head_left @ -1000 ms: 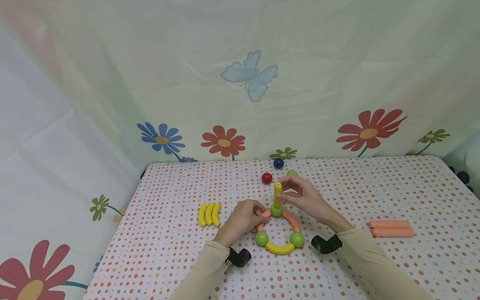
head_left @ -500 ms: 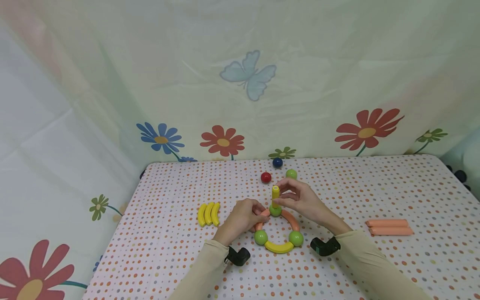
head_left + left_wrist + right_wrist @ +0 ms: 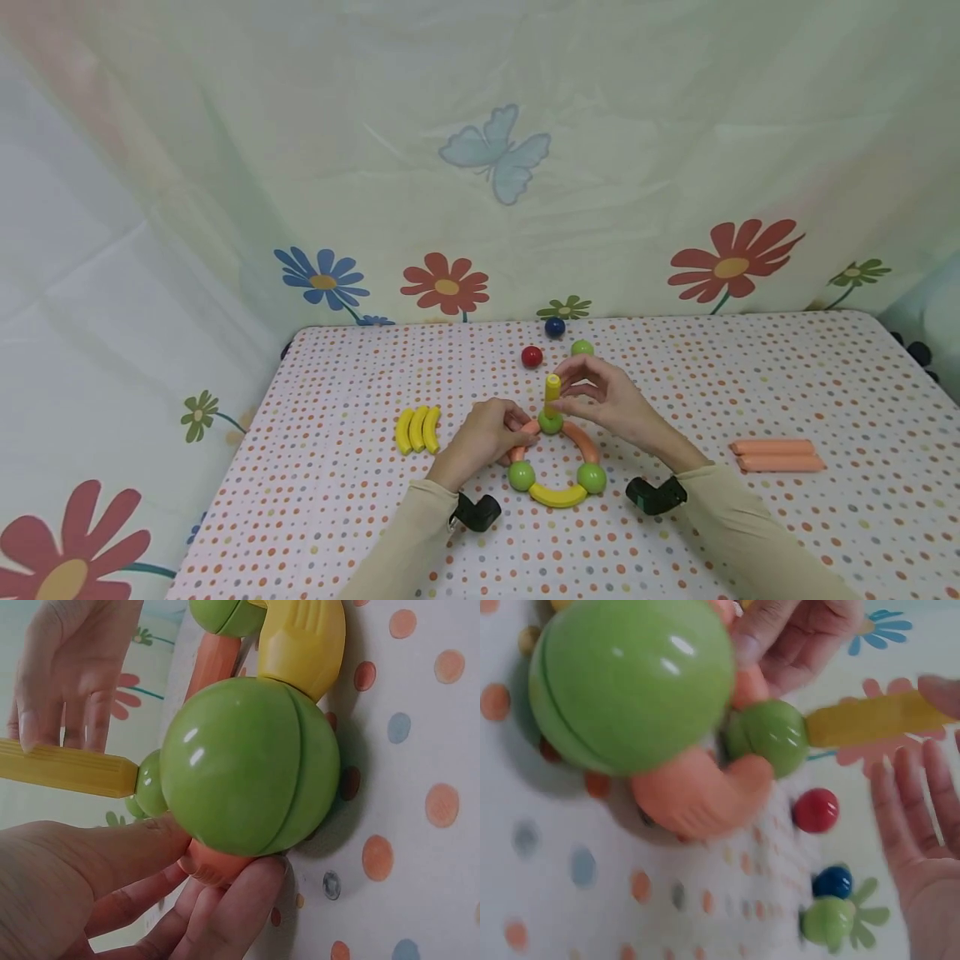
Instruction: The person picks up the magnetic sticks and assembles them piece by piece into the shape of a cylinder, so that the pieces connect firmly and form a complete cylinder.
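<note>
A ring of toy building rods and balls lies on the table. It joins green balls [image 3: 521, 476], a curved yellow rod [image 3: 558, 497] and curved orange rods [image 3: 581, 442]. My left hand [image 3: 486, 432] pinches the left orange rod [image 3: 214, 864] between thumb and fingers, close to a green ball in the left wrist view. At the ring's far side, a yellow rod [image 3: 552, 390] stands up from the far green ball [image 3: 551, 422], its lower end touching that ball. My right hand [image 3: 606, 404] holds this yellow rod with thumb and fingertips from the right.
Several curved yellow rods [image 3: 417, 430] lie side by side to the left. Two straight orange rods [image 3: 778, 455] rest at the right. Behind the ring sit a red ball [image 3: 532, 357], a dark blue ball [image 3: 555, 327] and a loose green ball [image 3: 582, 348]. A printed curtain [image 3: 360, 200] hangs behind the table.
My right hand has come down slightly, and the top of the upright yellow rod sits lower in view. My left hand keeps its hold on the orange rod.
</note>
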The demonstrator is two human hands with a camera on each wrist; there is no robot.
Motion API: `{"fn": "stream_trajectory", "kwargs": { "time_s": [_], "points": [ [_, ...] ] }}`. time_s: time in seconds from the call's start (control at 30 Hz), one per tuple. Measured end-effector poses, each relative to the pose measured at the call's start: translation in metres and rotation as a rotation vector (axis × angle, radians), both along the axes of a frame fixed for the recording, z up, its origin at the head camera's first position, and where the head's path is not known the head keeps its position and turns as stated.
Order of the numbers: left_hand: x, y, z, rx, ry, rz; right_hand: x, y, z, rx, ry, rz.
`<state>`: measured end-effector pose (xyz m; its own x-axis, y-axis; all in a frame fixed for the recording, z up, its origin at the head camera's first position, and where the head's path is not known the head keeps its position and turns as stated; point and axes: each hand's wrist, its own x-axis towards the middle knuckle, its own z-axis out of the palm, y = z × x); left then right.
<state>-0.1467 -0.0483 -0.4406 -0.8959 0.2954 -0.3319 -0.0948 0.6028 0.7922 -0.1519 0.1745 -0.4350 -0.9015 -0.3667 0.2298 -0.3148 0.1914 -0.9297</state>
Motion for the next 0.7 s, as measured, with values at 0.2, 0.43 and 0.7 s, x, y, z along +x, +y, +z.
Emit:
{"fn": "stream_trajectory", "kwargs": {
  "time_s": [0.2, 0.43, 0.7],
  "points": [
    [0.000, 0.001, 0.002, -0.016, -0.021, 0.018, 0.010, 0.030, 0.014, 0.219, 0.067, -0.056],
    [0.000, 0.002, 0.002, -0.003, -0.027, 0.012, 0.025, 0.108, 0.014, 0.450, 0.263, -0.049],
    [0.000, 0.000, 0.001, 0.008, -0.010, 0.009, 0.034, 0.192, 0.015, 0.741, 0.038, 0.011]
  ]
}}
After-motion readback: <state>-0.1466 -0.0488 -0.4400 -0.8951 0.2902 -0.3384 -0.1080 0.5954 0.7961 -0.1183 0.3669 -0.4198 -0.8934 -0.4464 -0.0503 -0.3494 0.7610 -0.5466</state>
